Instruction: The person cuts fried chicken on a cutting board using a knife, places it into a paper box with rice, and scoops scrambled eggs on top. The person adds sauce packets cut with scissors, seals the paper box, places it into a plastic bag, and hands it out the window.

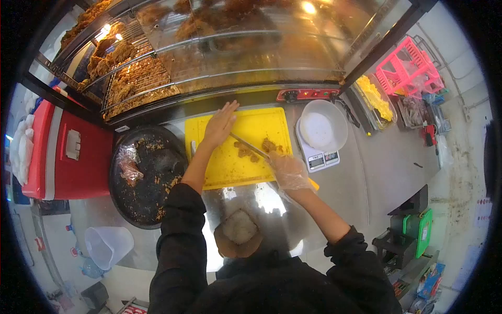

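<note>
A yellow cutting board (230,165) lies on the steel counter below a heated display case. My left hand (220,124) rests flat on the board's upper left, fingers spread, holding nothing. My right hand (289,171), in a clear plastic glove, grips a knife (249,145) whose blade runs up-left across the board. Pieces of fried chicken (256,150) lie under and beside the blade near the board's right side.
A round black tray (149,196) with crumbs and a crumpled plastic glove sits left of the board. A white bowl (322,125) stands on a digital scale to the right. A red box (68,152) is far left; a clear jug (108,246) lower left. A bowl of rice (238,234) sits near me.
</note>
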{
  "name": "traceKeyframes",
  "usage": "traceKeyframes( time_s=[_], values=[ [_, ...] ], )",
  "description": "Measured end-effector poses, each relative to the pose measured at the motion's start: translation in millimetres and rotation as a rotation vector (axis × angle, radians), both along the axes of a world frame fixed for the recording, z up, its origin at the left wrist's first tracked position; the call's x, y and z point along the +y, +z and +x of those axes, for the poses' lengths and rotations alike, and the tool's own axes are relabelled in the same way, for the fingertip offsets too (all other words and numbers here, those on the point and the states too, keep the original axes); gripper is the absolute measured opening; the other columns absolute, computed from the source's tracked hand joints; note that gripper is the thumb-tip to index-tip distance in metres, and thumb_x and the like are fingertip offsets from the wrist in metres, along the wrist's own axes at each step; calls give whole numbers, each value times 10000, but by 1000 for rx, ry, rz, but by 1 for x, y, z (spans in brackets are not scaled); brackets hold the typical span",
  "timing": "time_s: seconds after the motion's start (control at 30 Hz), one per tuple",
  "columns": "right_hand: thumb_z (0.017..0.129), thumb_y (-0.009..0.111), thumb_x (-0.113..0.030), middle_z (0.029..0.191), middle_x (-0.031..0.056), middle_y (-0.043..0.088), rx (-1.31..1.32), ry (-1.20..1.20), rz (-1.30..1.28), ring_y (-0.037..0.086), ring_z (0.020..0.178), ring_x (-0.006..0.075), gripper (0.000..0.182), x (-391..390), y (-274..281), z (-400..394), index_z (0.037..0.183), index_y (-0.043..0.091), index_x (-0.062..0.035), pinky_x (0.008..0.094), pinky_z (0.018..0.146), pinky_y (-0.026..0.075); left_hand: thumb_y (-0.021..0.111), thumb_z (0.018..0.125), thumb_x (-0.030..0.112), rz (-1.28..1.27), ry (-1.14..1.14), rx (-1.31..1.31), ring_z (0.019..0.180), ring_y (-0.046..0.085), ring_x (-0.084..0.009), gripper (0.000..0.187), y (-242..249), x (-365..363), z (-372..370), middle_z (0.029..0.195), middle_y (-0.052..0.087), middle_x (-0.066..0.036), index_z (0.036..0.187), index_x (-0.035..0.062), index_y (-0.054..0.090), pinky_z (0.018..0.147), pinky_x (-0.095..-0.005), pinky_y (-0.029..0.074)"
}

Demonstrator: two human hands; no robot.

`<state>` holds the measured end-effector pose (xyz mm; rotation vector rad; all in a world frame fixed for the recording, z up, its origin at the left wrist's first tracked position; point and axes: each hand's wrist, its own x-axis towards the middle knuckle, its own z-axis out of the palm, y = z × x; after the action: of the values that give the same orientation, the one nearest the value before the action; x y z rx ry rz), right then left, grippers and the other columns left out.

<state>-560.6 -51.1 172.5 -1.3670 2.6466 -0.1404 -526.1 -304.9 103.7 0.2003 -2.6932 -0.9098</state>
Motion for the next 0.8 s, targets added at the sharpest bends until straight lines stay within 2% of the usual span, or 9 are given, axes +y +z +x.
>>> traceKeyframes(
  time_s=[0.17, 0.27, 0.37, 0.5, 0.6, 0.67, 0.7, 0.77, 0.8],
  values=[
    [892, 490, -280, 689, 126, 616, -16, 30, 43, 635, 678, 292, 226, -7, -3, -2, 936, 531, -63, 392, 581, 500, 306, 962, 309, -33, -88, -56, 1317, 288, -248, 428, -39, -9, -2, 1403, 357, -80, 1326, 102, 396, 1077, -381, 239],
    [881, 500, -248, 688, 128, 615, -63, -32, 166, 635, 680, 296, 202, -14, -13, 3, 932, 528, -54, 395, 584, 504, 309, 962, 307, 33, -64, -86, 1312, 297, -248, 431, -34, -15, -2, 1392, 373, -85, 1320, 86, 403, 1065, -384, 252],
    [830, 520, -139, 747, 132, 614, -17, 64, 89, 626, 699, 273, 126, -8, -44, 0, 920, 536, -53, 413, 597, 497, 310, 961, 320, -146, -39, -63, 1303, 312, -251, 439, -38, -16, 9, 1382, 388, -83, 1317, 82, 409, 1055, -390, 263],
    [839, 511, -141, 776, 138, 619, -28, 57, 39, 630, 726, 273, 142, -18, -39, -16, 945, 557, -57, 406, 600, 496, 325, 956, 333, -103, 45, -29, 1279, 355, -248, 436, -42, -21, 0, 1367, 410, -77, 1302, 92, 437, 1034, -398, 291],
    [866, 505, -216, 710, 138, 622, -2, -48, 122, 635, 666, 298, 160, -4, -63, -8, 961, 540, -92, 420, 578, 498, 315, 957, 358, -116, 17, -71, 1264, 377, -252, 445, -42, -13, 11, 1352, 426, -91, 1291, 97, 449, 1035, -396, 296],
    [854, 488, -166, 791, 141, 624, -18, 247, 6, 634, 751, 280, 156, 1, -39, -25, 953, 568, -76, 408, 606, 502, 314, 957, 363, -52, 20, -65, 1259, 382, -257, 448, -66, -1, 18, 1352, 425, -95, 1293, 98, 447, 1032, -397, 301],
    [854, 488, -166, 791, 141, 624, 20, 246, -15, 634, 751, 280, 156, -7, -34, -27, 953, 568, -76, 408, 606, 502, 314, 957, 368, 0, 40, -29, 1254, 386, -262, 451, -61, -10, 4, 1351, 424, -98, 1295, 99, 445, 1028, -398, 305],
    [869, 482, -219, 799, 144, 632, -48, -85, 153, 639, 770, 284, 184, -2, -46, -5, 933, 573, -72, 410, 623, 507, 309, 957, 373, -40, 40, -22, 1259, 377, -268, 458, -46, -12, -4, 1353, 422, -99, 1302, 101, 435, 1032, -400, 296],
    [870, 494, -264, 804, 153, 638, -8, -46, 82, 640, 780, 307, 220, 0, -43, -1, 922, 576, -67, 412, 641, 508, 304, 957, 378, -72, 34, -47, 1264, 368, -274, 464, -48, -12, 0, 1354, 420, -99, 1309, 102, 426, 1037, -402, 287]
  ],
)
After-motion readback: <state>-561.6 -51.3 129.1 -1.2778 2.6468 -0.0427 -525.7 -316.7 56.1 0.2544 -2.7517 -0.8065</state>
